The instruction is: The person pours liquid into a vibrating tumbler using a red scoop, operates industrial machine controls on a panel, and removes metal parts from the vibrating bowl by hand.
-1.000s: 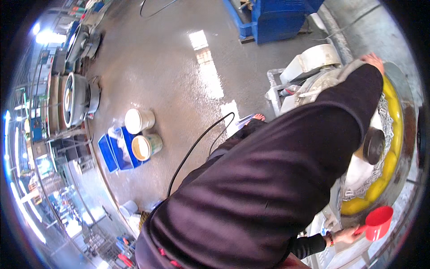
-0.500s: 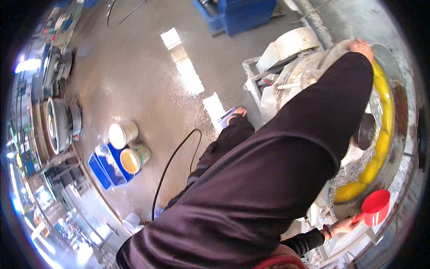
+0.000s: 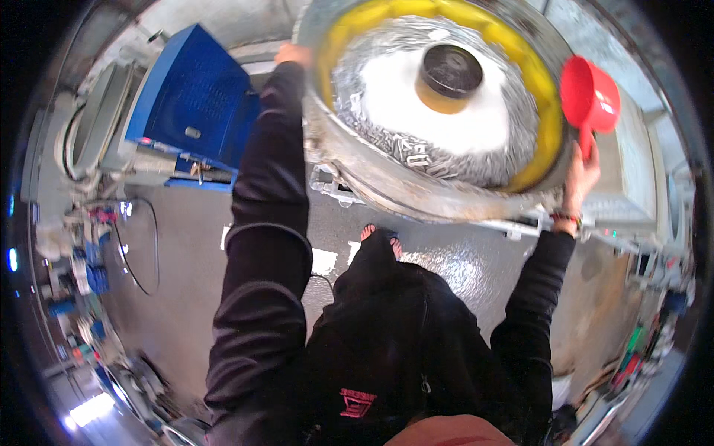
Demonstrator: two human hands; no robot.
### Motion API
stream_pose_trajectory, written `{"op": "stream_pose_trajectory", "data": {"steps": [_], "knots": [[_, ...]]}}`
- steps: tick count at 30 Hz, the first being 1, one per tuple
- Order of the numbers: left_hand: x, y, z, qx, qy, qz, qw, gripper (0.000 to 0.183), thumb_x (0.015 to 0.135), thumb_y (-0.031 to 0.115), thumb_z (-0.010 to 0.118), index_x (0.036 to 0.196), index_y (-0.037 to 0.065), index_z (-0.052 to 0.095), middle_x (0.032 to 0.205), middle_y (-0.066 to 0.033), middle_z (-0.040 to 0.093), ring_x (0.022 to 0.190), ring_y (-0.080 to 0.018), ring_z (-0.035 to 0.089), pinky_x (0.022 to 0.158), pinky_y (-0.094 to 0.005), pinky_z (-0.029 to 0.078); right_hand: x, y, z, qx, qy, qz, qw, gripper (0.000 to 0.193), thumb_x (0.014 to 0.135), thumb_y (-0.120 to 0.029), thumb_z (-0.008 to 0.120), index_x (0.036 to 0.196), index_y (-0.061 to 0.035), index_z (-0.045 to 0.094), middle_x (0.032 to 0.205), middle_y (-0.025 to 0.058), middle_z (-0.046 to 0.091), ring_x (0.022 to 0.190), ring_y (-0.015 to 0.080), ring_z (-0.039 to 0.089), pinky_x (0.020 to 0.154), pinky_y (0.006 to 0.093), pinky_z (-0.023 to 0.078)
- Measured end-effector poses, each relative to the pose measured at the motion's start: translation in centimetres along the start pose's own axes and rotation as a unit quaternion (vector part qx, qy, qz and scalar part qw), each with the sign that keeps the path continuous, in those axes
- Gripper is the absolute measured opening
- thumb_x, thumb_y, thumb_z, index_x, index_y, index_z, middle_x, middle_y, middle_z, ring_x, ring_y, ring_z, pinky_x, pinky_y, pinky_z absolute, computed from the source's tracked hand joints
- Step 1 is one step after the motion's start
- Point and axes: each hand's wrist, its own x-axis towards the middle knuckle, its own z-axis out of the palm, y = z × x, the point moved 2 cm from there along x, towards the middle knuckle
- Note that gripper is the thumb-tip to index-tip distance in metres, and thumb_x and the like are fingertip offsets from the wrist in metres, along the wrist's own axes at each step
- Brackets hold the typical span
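A large round tub (image 3: 357, 187) stands before me, its inner wall lined in yellow (image 3: 547, 97). A mass of small silvery metal pieces (image 3: 513, 126) lies in a ring inside, with white foam (image 3: 394, 85) toward the middle. From the centre rises a post with a black cap (image 3: 451, 68). My right hand (image 3: 581, 178) is closed round the handle of a red dipper (image 3: 591, 97), held beside the tub's right rim. At the left rim is my left hand (image 3: 292, 53), blurred, its fingers not clear. What the dipper contains cannot be made out.
A blue cabinet (image 3: 193, 104) stands left of the tub, and a grey box-shaped machine (image 3: 628, 160) to the right. Wet floor (image 3: 186, 260) lies below, with a black hose (image 3: 158, 253) on it. Shelves and clutter line both sides.
My view has swung round so the tub faces me and its inside shows. The red dipper is still in my right hand, now held upright beside the rim. My left hand remains near the tub's edge.
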Motion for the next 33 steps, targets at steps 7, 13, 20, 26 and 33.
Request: {"op": "stream_pose_trajectory", "data": {"steps": [7,13,20,26,33], "knots": [[3.7,-3.6,2.1,-0.073,-0.042,-0.021,0.996,0.037,0.055,0.021,0.059,0.083,-0.004,0.059,0.091,-0.0221,0.055,0.092,-0.0305,0.052,0.079,-0.0331,0.039,-0.2,0.8,-0.3,-0.082,0.051,0.028,0.995,0.039,0.070,-0.019,0.055,0.107,-0.0081,0.050,0.089,0.0139,0.058,0.085,0.0236,0.055,0.076,0.0312,0.040],[3.1,-3.1,1.5,-0.118,-0.063,-0.066,0.989,0.037,0.052,0.014,0.063,0.082,-0.007,0.058,0.090,-0.0211,0.057,0.090,-0.0281,0.054,0.078,-0.0316,0.040,-0.8,-1.5,-0.6,-0.146,0.036,0.050,0.987,0.038,0.070,-0.021,0.055,0.107,-0.0121,0.050,0.089,0.0130,0.058,0.085,0.0258,0.055,0.075,0.0324,0.041],[2.4,-2.2,0.8,-0.041,-0.067,-0.043,0.996,0.037,0.054,0.018,0.063,0.083,-0.005,0.058,0.092,-0.0210,0.056,0.092,-0.0271,0.053,0.078,-0.0322,0.041,-0.9,-1.0,-0.3,-0.160,0.020,0.031,0.986,0.038,0.069,-0.022,0.056,0.106,-0.0115,0.051,0.088,0.0134,0.058,0.084,0.0255,0.056,0.075,0.0323,0.041],[1.7,1.6,1.6,-0.043,-0.074,-0.031,0.996,0.035,0.056,0.017,0.060,0.083,-0.005,0.058,0.095,-0.0211,0.055,0.094,-0.0261,0.052,0.080,-0.0315,0.041,-0.5,-1.0,-2.5,-0.203,0.028,0.028,0.978,0.039,0.070,-0.023,0.055,0.107,-0.0119,0.050,0.089,0.0125,0.058,0.084,0.0253,0.056,0.075,0.0323,0.041],[5.2,-3.0,4.0,-0.032,-0.047,0.014,0.998,0.033,0.060,0.024,0.051,0.077,-0.002,0.059,0.087,-0.0227,0.056,0.088,-0.0322,0.053,0.076,-0.0358,0.042,-0.6,-0.2,-0.8,-0.176,0.010,0.037,0.984,0.040,0.071,-0.022,0.054,0.108,-0.0092,0.049,0.092,0.0133,0.058,0.086,0.0240,0.056,0.076,0.0316,0.041]]}}
